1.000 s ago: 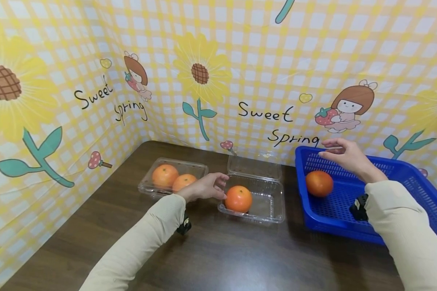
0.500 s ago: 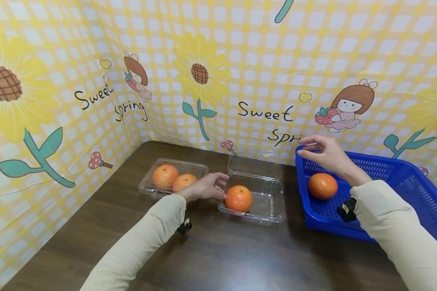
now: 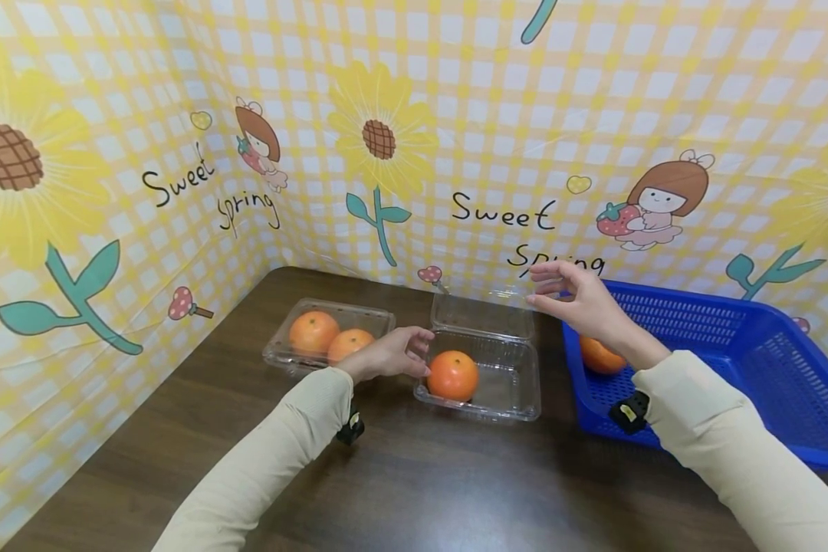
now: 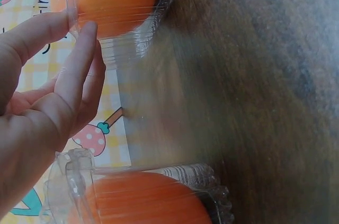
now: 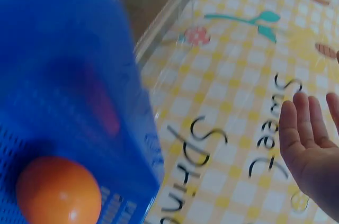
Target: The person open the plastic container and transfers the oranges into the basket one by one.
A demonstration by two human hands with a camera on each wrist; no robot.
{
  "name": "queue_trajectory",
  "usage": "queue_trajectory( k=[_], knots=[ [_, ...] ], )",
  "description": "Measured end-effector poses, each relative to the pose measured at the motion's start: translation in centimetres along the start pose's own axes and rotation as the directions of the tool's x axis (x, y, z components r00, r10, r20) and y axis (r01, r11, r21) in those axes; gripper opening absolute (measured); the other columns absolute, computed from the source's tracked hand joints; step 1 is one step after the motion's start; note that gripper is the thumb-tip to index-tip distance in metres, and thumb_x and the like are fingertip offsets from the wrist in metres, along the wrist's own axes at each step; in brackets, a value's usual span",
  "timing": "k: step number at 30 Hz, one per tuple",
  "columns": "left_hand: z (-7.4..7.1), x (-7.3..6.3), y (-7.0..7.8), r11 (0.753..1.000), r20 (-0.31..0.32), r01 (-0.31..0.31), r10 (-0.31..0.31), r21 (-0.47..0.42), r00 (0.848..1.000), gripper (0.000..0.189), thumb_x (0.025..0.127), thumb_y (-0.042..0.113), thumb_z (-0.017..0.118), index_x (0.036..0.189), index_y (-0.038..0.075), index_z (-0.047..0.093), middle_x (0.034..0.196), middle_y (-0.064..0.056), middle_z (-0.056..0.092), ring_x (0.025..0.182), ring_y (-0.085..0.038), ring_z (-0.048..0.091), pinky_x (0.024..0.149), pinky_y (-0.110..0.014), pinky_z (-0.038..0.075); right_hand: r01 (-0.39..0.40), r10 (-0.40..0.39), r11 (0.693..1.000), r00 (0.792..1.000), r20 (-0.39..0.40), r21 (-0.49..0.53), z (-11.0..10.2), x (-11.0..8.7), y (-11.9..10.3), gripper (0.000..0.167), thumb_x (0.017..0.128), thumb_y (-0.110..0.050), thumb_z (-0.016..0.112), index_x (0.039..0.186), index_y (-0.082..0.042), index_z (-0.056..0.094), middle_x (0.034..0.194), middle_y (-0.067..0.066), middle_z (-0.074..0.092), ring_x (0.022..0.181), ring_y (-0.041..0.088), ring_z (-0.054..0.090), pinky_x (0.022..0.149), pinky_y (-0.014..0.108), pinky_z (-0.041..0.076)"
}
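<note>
My left hand [image 3: 389, 354] rests at the left edge of an opened clear plastic clamshell box [image 3: 510, 383], its thumb and fingers apart around that edge. One orange [image 3: 453, 376] sits in the left half of this box, beside my fingertips; the lid [image 3: 481, 316] lies back behind it. In the left wrist view, the fingertips [image 4: 91, 29] overlap the clear wall in front of the fruit. My right hand [image 3: 583, 303] hovers over the blue basket's left rim, holding nothing, with its fingers spread. Below it another orange [image 3: 600, 356] lies in the blue plastic basket [image 3: 780, 337], partly hidden by the forearm.
Left of the opened box stands a closed clear clamshell box [image 3: 283, 356] with two oranges [image 3: 313, 332] inside. A dark wooden table [image 3: 414, 491] carries everything. Checked yellow cloth [image 3: 483, 138] stands behind and at the left.
My right hand has moved left, from above the basket to its left rim near the opened box. The orange in the basket has shifted slightly. My left hand has stayed in place.
</note>
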State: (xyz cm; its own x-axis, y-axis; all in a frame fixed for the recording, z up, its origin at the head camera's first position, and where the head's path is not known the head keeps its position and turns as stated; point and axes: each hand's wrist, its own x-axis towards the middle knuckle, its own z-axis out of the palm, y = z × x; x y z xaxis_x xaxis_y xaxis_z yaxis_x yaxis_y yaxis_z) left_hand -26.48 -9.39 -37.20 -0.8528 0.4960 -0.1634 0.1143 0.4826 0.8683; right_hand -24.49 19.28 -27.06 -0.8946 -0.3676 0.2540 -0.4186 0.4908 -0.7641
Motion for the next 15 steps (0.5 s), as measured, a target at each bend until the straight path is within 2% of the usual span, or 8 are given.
queue_trajectory(
  k=[3,15],
  knots=[
    [0.0,0.0,-0.1,1.000,0.005,-0.008,0.008,-0.004,1.000,0.062,0.074,-0.003,0.065,0.129,-0.005,0.036,0.119,-0.024,0.045,0.099,-0.029,0.053,0.075,-0.031,0.050,0.022,-0.022,1.000,1.000,0.003,0.017,0.9,0.1,-0.5,0.045,0.084,-0.016,0.061,0.123,0.000,0.045,0.119,0.018,0.049,0.103,0.033,0.051,0.083,0.045,0.044],
    [0.0,0.0,0.1,1.000,0.008,-0.021,0.021,-0.004,1.000,0.062,0.074,-0.004,0.065,0.128,-0.006,0.036,0.119,-0.025,0.045,0.099,-0.030,0.054,0.074,-0.030,0.050,0.024,-0.024,0.999,1.000,0.006,0.033,4.3,0.2,-0.4,0.051,0.080,-0.010,0.065,0.125,-0.001,0.042,0.117,0.020,0.050,0.103,0.033,0.050,0.088,0.046,0.041]
  ],
)
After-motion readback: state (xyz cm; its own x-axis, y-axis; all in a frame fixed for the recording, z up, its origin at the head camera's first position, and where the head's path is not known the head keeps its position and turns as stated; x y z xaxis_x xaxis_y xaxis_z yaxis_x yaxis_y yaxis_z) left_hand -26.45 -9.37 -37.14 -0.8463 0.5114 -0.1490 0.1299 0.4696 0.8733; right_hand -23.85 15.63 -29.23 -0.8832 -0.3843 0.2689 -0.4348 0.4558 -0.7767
